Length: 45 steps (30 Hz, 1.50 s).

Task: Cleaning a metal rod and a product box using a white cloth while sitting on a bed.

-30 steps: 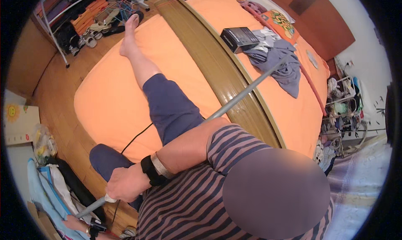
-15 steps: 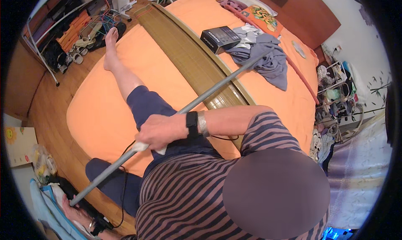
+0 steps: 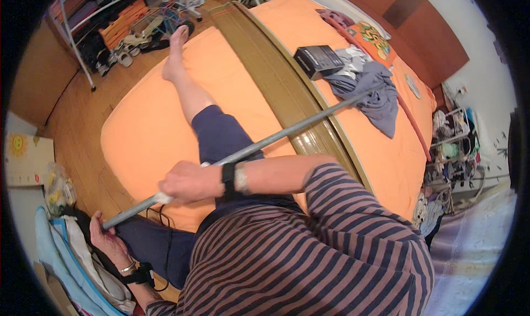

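A long grey pole [image 3: 292, 129] runs slantwise across my lap, from the lower left up to the right over the bed. My right hand [image 3: 190, 182] is closed around it, with a bit of white cloth or tissue [image 3: 161, 198] showing between the palm and the pole. Near the pole's lower end, my left hand [image 3: 110, 245] holds it between thumb and fingers. The far end reaches a crumpled grey garment [image 3: 375, 103]; I cannot tell whether they touch.
I sit on a bed with an orange sheet [image 3: 149, 134], one leg stretched out on it. A folded bamboo mat [image 3: 265, 62], a black box [image 3: 319, 61] and a red rod [image 3: 411, 120] lie there. A light blue cover [image 3: 49, 244] stands by my left hand. Shoes [image 3: 126, 57] sit on the floor.
My right hand has slid down the pole with the white cloth, toward the lower left. The pole's lower end and my left hand sit higher in view. The whole view has shifted somewhat.
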Tool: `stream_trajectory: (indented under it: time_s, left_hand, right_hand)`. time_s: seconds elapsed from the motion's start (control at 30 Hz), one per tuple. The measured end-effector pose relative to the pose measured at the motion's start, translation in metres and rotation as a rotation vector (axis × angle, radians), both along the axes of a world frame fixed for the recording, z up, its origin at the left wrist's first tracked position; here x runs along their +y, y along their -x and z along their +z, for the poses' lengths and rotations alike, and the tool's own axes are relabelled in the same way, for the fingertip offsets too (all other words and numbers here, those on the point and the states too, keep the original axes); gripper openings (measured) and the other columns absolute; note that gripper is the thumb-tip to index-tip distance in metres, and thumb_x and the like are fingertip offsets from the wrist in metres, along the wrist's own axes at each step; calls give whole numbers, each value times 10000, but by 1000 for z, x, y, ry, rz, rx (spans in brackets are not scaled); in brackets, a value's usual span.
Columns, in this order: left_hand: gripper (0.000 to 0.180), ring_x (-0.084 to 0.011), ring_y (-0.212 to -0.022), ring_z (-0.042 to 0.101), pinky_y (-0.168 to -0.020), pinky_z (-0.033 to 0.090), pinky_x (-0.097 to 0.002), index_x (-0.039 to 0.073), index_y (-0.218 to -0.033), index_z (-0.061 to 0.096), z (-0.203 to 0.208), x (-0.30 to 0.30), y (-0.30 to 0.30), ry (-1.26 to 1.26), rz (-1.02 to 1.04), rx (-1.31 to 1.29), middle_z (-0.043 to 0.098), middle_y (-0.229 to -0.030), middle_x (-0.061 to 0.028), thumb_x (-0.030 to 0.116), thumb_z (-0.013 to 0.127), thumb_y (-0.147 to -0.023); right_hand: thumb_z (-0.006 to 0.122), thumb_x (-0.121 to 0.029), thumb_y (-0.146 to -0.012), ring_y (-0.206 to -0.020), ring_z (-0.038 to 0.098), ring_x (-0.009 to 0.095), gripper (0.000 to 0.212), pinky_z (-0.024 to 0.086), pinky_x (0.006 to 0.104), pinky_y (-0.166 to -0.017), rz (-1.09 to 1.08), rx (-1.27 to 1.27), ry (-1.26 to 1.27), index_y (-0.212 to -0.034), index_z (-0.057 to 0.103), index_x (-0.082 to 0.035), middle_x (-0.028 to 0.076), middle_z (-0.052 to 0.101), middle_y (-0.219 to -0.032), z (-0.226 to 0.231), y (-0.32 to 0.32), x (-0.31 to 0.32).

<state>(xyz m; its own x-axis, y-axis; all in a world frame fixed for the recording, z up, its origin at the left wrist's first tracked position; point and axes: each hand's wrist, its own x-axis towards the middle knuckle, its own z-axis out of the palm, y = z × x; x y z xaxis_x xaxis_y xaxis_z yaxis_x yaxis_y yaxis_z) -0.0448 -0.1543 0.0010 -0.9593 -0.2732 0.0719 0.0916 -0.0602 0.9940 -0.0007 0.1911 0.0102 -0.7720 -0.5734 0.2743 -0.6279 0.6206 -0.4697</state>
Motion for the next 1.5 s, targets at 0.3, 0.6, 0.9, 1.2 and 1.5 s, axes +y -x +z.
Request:
stream_trajectory:
  time_s: [0.3, 0.6, 0.9, 1.2, 1.5]
  left_hand:
    - [446, -171, -1105, 581, -920, 484, -325, -70, -1280, 589, 3, 11, -20, -149, -90, -19, 597, -1180, -124, 290, 478, -1042]
    - [336, -276, -1000, 685, -885, 560, -359, -89, -1269, 508, -15, 4, -7, -123, -119, -14, 673, -1041, -187, 141, 552, -1028]
    - [375, -322, -1023, 686, -941, 559, -396, -98, -1278, 476, -21, 2, 8, -126, -89, -14, 672, -1048, -217, 165, 565, -1025]
    - [291, -291, -964, 707, -836, 586, -353, -70, -1186, 560, -27, 5, 23, -37, -92, -53, 689, -1002, -194, 173, 566, -1026]
    - [197, -271, -870, 709, -780, 562, -339, -34, -1069, 635, -19, 28, 16, 18, 3, -56, 687, -904, -133, 133, 589, -976]
  right_hand:
    - [641, -172, -795, -781, 702, 356, 173, 547, 462, -665, 152, 57, 97, -871, 701, -29, 183, 703, -807, 6, 57, -171]
    - [641, -148, -809, -820, 662, 325, 191, 513, 452, -655, 57, 128, 84, -986, 614, -83, 132, 656, -853, -14, 24, -94]
    - [734, -112, -720, -947, 660, 330, 420, 540, 436, -781, -251, 24, -232, -1116, 595, -124, 116, 650, -975, -32, -93, 239]
    - [732, -66, -676, -820, 598, 344, 238, 454, 462, -727, -935, 297, -361, -878, 615, -116, 89, 606, -815, -82, -140, 345]
    - [682, -58, -648, -757, 614, 310, 214, 466, 433, -678, -617, 266, -298, -832, 578, -89, 104, 585, -766, -46, -72, 151]
